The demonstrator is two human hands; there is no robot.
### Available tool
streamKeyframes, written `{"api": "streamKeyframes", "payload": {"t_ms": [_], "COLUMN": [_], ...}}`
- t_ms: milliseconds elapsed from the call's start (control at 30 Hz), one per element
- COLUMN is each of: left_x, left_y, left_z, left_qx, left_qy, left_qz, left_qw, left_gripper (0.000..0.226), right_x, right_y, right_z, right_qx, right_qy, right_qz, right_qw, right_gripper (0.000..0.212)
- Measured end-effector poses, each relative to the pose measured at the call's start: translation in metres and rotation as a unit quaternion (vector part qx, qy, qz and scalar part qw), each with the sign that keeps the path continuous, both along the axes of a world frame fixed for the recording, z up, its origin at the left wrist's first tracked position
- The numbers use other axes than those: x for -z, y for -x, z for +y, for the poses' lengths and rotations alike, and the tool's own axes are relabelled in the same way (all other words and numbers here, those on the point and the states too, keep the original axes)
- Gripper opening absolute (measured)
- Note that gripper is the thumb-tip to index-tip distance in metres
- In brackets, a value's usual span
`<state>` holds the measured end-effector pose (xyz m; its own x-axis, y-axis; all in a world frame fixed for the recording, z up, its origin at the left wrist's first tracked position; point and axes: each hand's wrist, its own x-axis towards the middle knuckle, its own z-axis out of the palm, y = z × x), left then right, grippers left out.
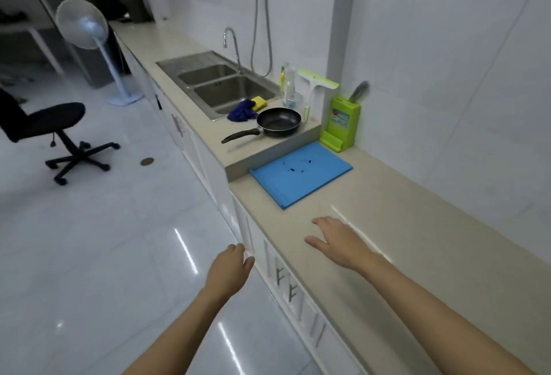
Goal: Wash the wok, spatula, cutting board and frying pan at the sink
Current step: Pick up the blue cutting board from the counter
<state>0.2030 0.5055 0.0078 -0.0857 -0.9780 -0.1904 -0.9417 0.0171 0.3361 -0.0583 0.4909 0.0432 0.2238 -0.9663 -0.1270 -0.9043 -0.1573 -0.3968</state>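
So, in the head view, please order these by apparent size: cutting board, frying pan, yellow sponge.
Largest to smallest:
1. cutting board, though it lies nearer the camera
2. frying pan
3. yellow sponge

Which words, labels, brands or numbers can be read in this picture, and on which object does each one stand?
None can be read.
The green knife block carries a label with a red mark: too small and blurred to read.
The clear bottle by the sink: no legible label.
The frying pan and the blue cutting board show no text, only dark spots on the board.
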Motion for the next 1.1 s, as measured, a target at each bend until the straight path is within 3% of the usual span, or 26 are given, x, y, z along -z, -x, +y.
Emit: {"api": "streamKeyframes", "payload": {"t_ms": [200, 633, 1100], "left_x": [0.004, 0.029, 0.083], "left_y": [-0.019, 0.003, 0.042], "left_z": [-0.066, -0.253, -0.336], "left_qx": [-0.013, -0.05, -0.194], "left_qy": [-0.035, -0.135, -0.27], "left_qz": [0.002, 0.074, 0.209], "left_qw": [0.999, 0.987, 0.92], "left_gripper": [0.039, 0.044, 0.025], "right_x": [0.001, 0.068, 0.143], "right_y": [-0.01, 0.051, 0.136], "right_z": [-0.072, -0.271, -0.411], "right_qx": [0.052, 0.147, 0.261], "right_qy": [-0.039, -0.116, -0.108], "right_qz": [-0.077, -0.118, -0.068], "right_qw": [0.995, 0.975, 0.957], "right_gripper": [0.057, 0.057, 0.056]}}
